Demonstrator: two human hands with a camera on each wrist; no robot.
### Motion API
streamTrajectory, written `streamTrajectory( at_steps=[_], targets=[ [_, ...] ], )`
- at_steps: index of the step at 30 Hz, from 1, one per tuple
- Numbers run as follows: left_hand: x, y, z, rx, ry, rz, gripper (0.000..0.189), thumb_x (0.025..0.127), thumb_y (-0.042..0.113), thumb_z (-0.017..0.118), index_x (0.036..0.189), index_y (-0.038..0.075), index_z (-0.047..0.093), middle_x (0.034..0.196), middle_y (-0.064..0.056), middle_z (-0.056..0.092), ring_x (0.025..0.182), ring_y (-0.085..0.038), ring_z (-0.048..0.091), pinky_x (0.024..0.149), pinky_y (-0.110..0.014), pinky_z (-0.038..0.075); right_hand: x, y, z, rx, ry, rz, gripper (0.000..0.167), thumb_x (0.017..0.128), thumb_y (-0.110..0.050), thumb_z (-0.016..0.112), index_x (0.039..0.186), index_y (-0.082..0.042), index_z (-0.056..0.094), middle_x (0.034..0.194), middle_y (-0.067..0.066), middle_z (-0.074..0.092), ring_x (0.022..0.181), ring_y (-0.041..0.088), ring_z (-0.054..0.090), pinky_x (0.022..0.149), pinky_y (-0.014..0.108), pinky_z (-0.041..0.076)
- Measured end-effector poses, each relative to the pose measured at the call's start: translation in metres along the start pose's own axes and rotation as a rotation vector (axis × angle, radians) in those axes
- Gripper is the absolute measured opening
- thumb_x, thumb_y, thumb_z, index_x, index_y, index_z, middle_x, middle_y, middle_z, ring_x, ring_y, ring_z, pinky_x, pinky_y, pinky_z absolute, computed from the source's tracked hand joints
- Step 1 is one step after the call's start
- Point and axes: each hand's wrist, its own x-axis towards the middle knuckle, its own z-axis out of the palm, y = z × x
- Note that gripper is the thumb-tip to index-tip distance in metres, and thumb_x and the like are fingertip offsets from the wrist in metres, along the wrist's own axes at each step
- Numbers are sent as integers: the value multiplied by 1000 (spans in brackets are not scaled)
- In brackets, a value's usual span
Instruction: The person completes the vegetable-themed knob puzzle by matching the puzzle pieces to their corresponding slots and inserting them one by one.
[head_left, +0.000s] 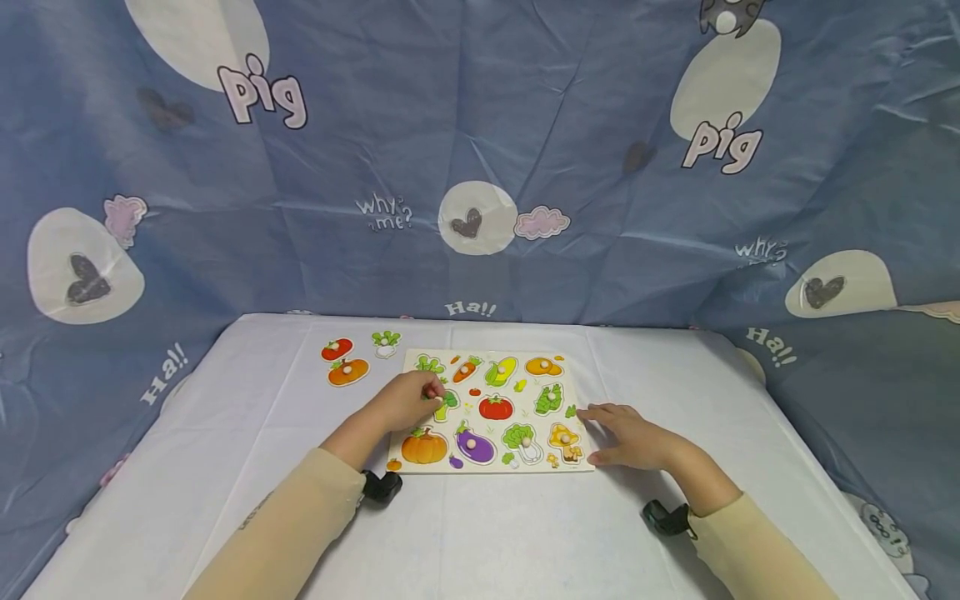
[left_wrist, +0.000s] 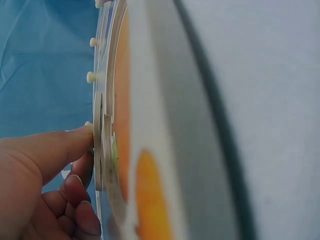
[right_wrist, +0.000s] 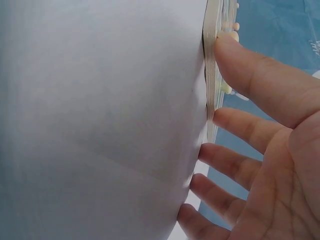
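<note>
A wooden vegetable puzzle board (head_left: 540, 468) lies flat on the white table. Over its left side, my left hand (head_left: 405, 402) pinches the knob of a broccoli piece (head_left: 452, 399) between thumb and fingers. In the left wrist view the piece (left_wrist: 98, 150) stands slightly proud of the board's face, close over it. My right hand (head_left: 630, 437) rests at the board's right edge with fingers spread. Its thumb (right_wrist: 232, 55) and index finger touch that edge, while the other fingertips rest on the tablecloth.
Loose tomato (head_left: 337, 349), pumpkin (head_left: 348, 372) and white radish (head_left: 386, 343) pieces lie left of the board. Knobbed pieces sit in the board, among them an eggplant (head_left: 476, 445), corn (head_left: 501, 372) and a mushroom (head_left: 565, 442). A blue printed cloth (head_left: 585, 275) hangs behind the table.
</note>
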Motion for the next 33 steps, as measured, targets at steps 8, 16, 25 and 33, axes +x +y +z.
streamTrajectory(
  at_steps=[8,16,25,33],
  targets=[
    [4,-2,-2,-24,-23,-1,5,96,15,68,97,10,67,87,0,59,85,-17,53,84,-35,46,0,-1,-1,-8,-1,-8,77,87,-37,78,150,-8,45,154,25,36,142,49,27,110,68,27],
    [4,-2,-1,-37,-30,-29,9,97,17,68,96,9,66,87,0,58,84,-16,53,83,-35,46,1,-1,-1,8,-7,15,78,86,-38,78,150,-9,45,156,22,36,144,47,26,111,67,27],
    [2,-5,-3,-56,-24,-11,7,95,17,70,96,11,66,87,0,58,84,-17,53,81,-33,46,0,-3,-1,11,-8,8,78,86,-38,78,150,-7,45,155,25,36,142,49,26,110,68,27],
    [-6,-16,-9,-47,25,18,7,95,18,70,98,13,67,86,0,60,82,-17,54,79,-33,48,0,-5,-1,13,-9,25,77,85,-36,79,149,-7,46,155,23,36,143,47,26,111,68,26]
  ],
)
